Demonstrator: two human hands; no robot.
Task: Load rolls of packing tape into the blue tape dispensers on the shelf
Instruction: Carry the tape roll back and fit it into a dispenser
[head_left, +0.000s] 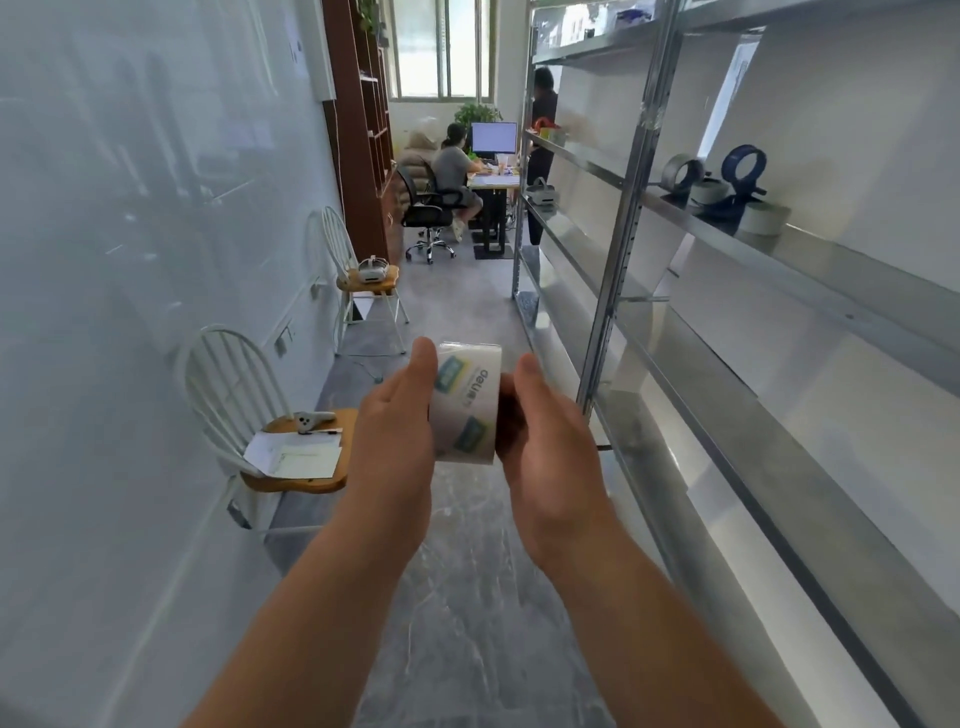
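Note:
A roll of packing tape (466, 402), clear with a printed wrapper, sits edge-on between both hands over the aisle floor. My left hand (397, 421) presses its left face and my right hand (550, 441) cups its right face. Up on the metal shelf (810, 270) at the right stands a blue tape dispenser (740, 179) with an empty ring. A second dispenser (681, 176) beside it carries a grey roll. Two loose tape rolls (763, 218) lie next to them. Both hands are well left of and below the dispensers.
A glass wall runs along the left with two white chairs (244, 415) against it, the near one holding papers and a controller. A seated person (454, 171) works at a desk at the aisle's far end and another person (543, 130) stands by the shelving.

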